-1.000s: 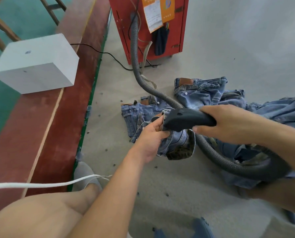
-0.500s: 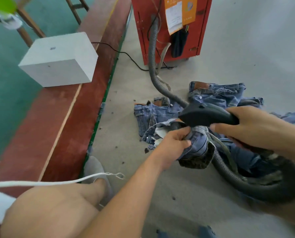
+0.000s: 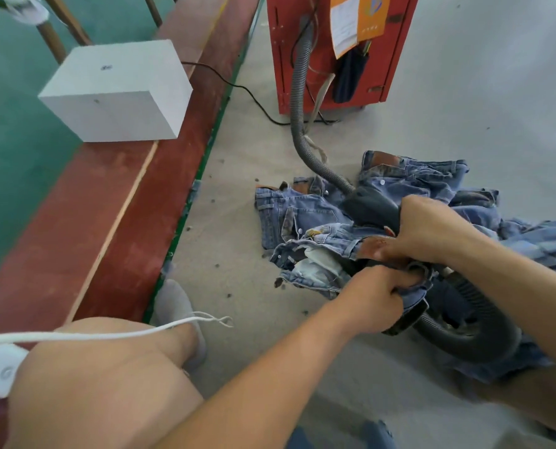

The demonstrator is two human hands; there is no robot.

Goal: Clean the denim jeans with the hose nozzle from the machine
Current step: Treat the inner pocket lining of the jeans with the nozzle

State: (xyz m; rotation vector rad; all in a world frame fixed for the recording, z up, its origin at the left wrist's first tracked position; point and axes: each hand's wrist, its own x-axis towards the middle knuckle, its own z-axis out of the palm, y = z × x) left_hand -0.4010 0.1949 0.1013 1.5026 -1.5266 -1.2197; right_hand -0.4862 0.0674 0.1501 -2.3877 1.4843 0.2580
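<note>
the jeans [image 3: 306,222] lay crumpled on the floor [image 3: 237,286], just in front of the red machine [image 3: 302,59], with more denim piled to the right. the waistband end was bunched up between both hands, pale pocket lining showing. the dark nozzle [image 3: 372,207] sat on top of the denim, touching it, and its ribbed hose [image 3: 297,118] ran back to the machine and also looped under the right forearm.

to do this step well, it seemed best to keep the cloth pulled taut so the nozzle mouth met one flat layer, and to work it slowly along seams and pockets rather than let loose folds get drawn in.

the right hand [image 3: 432,231] was clenched round the nozzle's rear end, knuckles up, forearm coming in from the right edge. the left hand [image 3: 374,299] gripped a fold of the jeans, fingers curled into the fabric, arm reaching diagonally from lower left over a bare knee. a white box [image 3: 114,92] stood on the red ledge [image 3: 75,238], well apart.
</note>
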